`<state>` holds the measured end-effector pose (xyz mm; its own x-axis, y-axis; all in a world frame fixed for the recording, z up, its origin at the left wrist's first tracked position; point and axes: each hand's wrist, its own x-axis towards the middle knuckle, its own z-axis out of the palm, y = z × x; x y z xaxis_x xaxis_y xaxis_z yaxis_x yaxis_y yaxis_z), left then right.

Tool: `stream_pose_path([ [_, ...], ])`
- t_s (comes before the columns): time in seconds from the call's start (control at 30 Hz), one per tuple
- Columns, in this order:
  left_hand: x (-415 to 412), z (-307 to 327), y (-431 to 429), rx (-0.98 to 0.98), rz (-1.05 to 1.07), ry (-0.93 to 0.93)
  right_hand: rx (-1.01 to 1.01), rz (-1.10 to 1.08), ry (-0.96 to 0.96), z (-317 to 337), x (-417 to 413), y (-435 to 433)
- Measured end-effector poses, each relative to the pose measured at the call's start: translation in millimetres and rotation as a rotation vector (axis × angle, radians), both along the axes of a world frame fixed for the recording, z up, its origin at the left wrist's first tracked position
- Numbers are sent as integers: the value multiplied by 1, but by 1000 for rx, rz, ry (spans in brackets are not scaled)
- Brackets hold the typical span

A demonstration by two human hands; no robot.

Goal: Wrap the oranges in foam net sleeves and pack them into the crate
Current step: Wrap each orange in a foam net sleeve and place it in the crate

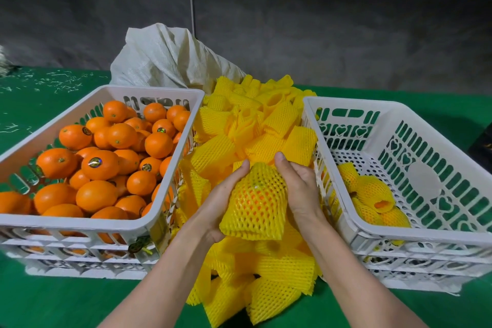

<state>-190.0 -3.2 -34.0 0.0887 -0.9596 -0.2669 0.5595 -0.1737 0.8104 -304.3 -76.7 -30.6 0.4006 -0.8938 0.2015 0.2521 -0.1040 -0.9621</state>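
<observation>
Over the green desk point(53, 301), the left hand point(221, 202) and right hand point(298, 186) clasp an orange in a yellow foam net sleeve point(255, 200) from either side. Their fingers vanish behind it, and the fruit shows only through the mesh. Beneath lies a heap of loose yellow foam sleeves point(253, 125), half hiding a white woven sack point(165, 58). The left white plastic crate point(80, 221) holds bare oranges point(99, 164). The right white plastic crate point(412, 231), cut off at the edge, holds a few wrapped oranges point(372, 194).

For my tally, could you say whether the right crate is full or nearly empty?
Nearly empty: the right crate holds a few sleeved oranges.
</observation>
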Motion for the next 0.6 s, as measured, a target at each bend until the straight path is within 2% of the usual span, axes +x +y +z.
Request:
stream_pose_path([
  [0.17, -7, 2, 1, -80, -49, 113, -73, -6, 10, -3, 1, -3],
  [0.27, -15, 6, 2, -28, -10, 150, -99, -34, 42, -10, 2, -6],
  [0.37, -16, 5, -2, 98, 145, 29, -215, -58, 232, -17, -2, -10],
  [0.43, -15, 3, -6, 125, 251, -89, -267, -29, 258, -19, -11, -9],
  [0.53, -15, 3, -7, 120, 310, -322, -316, 231, 279, -15, -20, 1],
  [0.6, -13, 1, -7, 80, 278, -373, -442, 331, 398, -11, -23, 6],
])
